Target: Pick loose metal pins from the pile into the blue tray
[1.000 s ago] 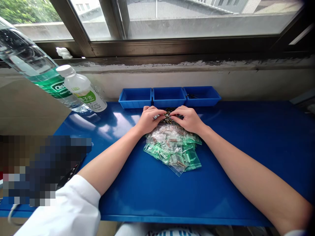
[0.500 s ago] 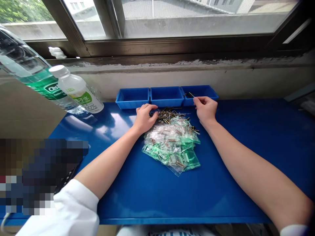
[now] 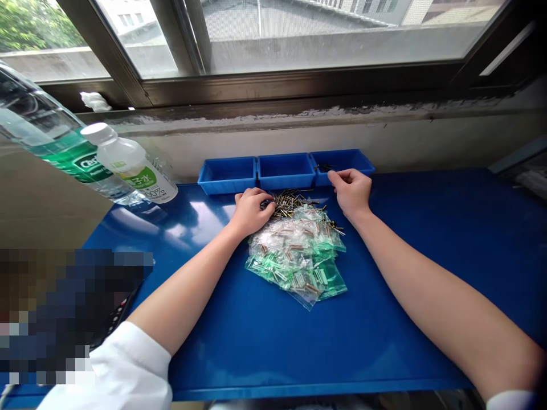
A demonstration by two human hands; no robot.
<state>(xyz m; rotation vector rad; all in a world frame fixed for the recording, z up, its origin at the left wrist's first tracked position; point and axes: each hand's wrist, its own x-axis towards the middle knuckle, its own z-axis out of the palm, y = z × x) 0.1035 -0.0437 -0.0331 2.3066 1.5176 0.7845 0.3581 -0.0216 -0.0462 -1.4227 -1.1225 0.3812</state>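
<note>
Right hand [image 3: 354,192] shifts from the heaped pins [image 3: 291,204] to the right tray [image 3: 342,155], its grip pressed together, no pin discernible, while the left hand [image 3: 250,209] curls at the heap, hold unclear, few pins lying trayed and most apparently left on the counter [image 3: 239,330].

Now part of the right tray [image 3: 351,162] is masked by the right hand [image 3: 354,193], and whether anything is pinched there can't be told; the left fringe of the metal pins [image 3: 293,203] is covered by the left hand [image 3: 251,210]; over left, the large bottle [image 3: 70,152] is cut off, and a dark patch [image 3: 74,310] below is blurred into blocks
</note>
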